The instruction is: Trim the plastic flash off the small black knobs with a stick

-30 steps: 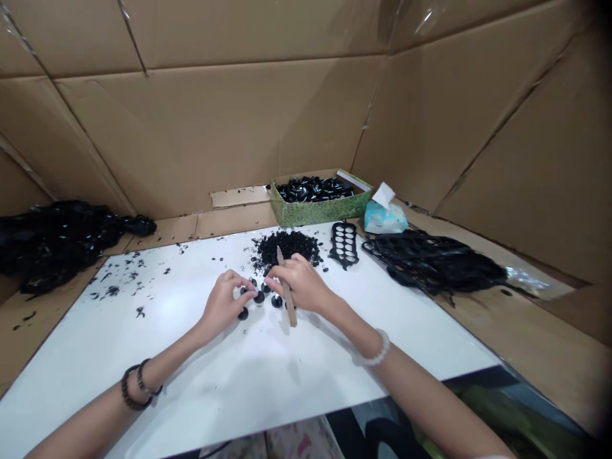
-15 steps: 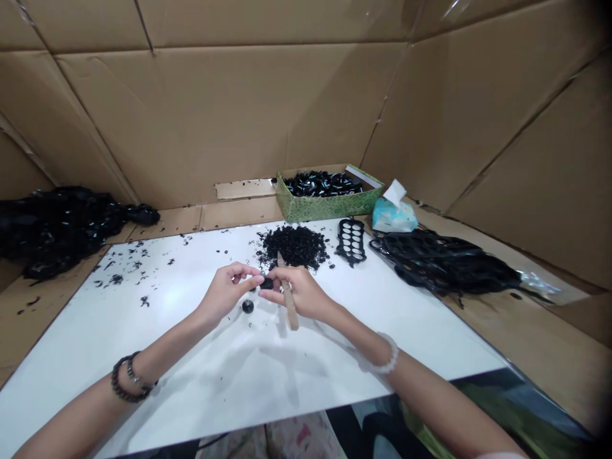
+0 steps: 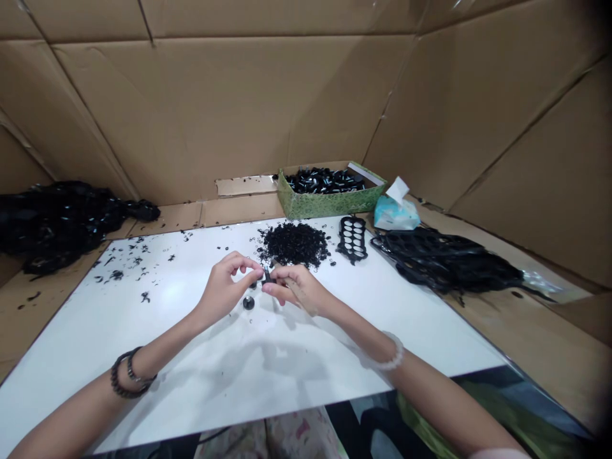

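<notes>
Black moulded knob (image 3: 266, 275), small and likely light and slick, is best held by its edge, pinched between fingers (image 3: 253, 275) of the left hand (image 3: 220, 292) and right hand (image 3: 296, 288).

A small round-edged black piece (image 3: 266, 275) pinched between the left hand (image 3: 224, 290) and right hand (image 3: 297, 287) is mostly buried by fingertips — its exact shape can't be made out. A flat pale wooden stick (image 3: 306, 305) sits largely hidden under the right palm, the black heap of tiny curled shavings (image 3: 294, 245) is too fine to tell apart — and the left forearm (image 3: 62, 427) and right forearm (image 3: 459, 408) run off the bottom edge.
</notes>
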`<action>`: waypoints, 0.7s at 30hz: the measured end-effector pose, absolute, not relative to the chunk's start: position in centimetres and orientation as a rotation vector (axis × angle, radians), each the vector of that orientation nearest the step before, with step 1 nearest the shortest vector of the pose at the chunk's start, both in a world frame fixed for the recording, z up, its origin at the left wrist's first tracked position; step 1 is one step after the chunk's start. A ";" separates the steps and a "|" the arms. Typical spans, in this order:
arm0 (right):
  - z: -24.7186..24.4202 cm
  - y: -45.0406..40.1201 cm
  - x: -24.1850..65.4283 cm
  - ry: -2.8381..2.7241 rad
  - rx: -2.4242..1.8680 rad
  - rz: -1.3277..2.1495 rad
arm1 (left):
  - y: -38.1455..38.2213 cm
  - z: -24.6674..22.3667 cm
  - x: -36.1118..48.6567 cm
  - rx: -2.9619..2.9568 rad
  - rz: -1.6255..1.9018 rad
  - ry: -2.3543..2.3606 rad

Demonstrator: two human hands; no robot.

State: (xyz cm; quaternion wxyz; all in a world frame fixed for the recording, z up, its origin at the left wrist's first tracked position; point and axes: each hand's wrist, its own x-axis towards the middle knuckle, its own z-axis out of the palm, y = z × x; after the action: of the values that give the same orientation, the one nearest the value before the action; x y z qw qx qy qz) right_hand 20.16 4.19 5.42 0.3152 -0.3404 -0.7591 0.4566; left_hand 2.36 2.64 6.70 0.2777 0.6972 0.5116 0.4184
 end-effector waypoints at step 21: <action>5.4 3.8 20.3 -1.823 -0.511 1.693 | 1.8 7.4 2.7 2.064 1.214 1.237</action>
State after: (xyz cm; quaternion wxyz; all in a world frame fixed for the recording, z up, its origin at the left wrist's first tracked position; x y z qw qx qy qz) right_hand 20.32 3.83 5.44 0.2963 -0.1920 -0.6856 0.6366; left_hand 2.68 1.75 7.41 0.2213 0.7467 0.4477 0.4394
